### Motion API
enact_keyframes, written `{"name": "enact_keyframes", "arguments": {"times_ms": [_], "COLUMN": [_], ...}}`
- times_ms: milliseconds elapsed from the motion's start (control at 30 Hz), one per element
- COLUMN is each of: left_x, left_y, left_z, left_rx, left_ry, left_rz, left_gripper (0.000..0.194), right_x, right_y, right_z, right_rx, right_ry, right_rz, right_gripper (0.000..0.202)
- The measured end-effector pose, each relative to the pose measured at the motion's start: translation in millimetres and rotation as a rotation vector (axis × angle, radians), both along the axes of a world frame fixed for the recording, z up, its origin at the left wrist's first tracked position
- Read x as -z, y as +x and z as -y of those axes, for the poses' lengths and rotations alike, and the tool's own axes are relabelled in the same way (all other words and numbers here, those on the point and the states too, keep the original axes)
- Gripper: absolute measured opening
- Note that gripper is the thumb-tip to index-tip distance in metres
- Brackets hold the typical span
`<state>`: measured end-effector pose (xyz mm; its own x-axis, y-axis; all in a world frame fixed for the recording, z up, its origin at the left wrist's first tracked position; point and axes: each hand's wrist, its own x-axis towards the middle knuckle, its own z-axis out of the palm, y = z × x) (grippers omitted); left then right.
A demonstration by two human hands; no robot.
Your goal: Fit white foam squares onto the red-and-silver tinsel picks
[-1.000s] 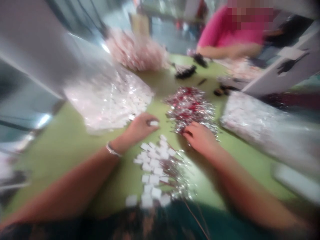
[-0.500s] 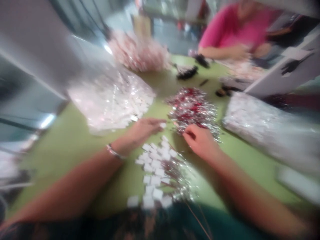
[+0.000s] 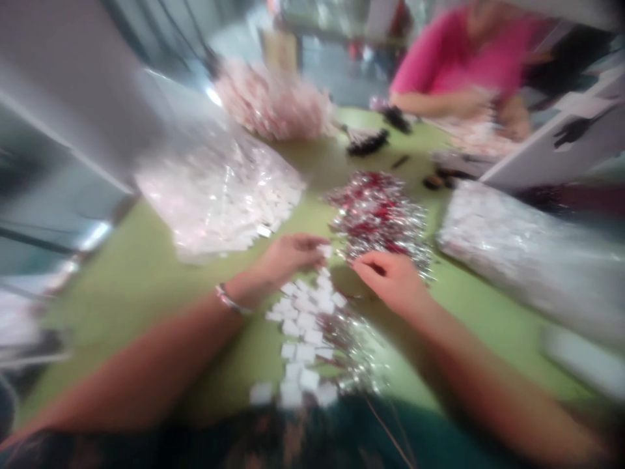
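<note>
- Left hand (image 3: 288, 255): grip pinched on a small white piece (image 3: 324, 250).
- Right hand (image 3: 393, 280): grip state blurred, cannot tell, at the red-silver tinsel pile (image 3: 378, 212).
- Green desk (image 3: 146, 280) beneath.

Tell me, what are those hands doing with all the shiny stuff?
A person sits at a green table. Their left hand pinches a small white piece, and their right hand rests at the edge of a pile of red and silver tinsel. A bunch of white pieces joined to tinsel stems lies between the arms. Across the table, another person in a pink top works too.
</note>
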<state>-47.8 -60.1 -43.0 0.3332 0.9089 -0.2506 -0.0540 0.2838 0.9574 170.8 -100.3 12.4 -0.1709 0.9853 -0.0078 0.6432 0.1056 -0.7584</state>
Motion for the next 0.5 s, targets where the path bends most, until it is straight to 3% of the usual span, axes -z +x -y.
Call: {"name": "enact_keyframes", "arguments": {"times_ms": [233, 500], "left_x": [-12.1, -15.2], "left_y": [1.0, -1.6], "left_z": [2.6, 1.9], "left_rx": [0.055, 0.140], "left_ry": [-0.051, 0.097], "left_rz": [0.026, -0.180], "left_gripper": [0.043, 0.034], "right_x": [0.9, -5.3], "right_y": [0.0, 2.5], "right_z": [0.6, -1.8], "right_rx": [-0.124, -0.111], "right_ry": [-0.137, -0.403], "right_rz": [-0.009, -0.018], "right_gripper": [0.023, 0.020]}}
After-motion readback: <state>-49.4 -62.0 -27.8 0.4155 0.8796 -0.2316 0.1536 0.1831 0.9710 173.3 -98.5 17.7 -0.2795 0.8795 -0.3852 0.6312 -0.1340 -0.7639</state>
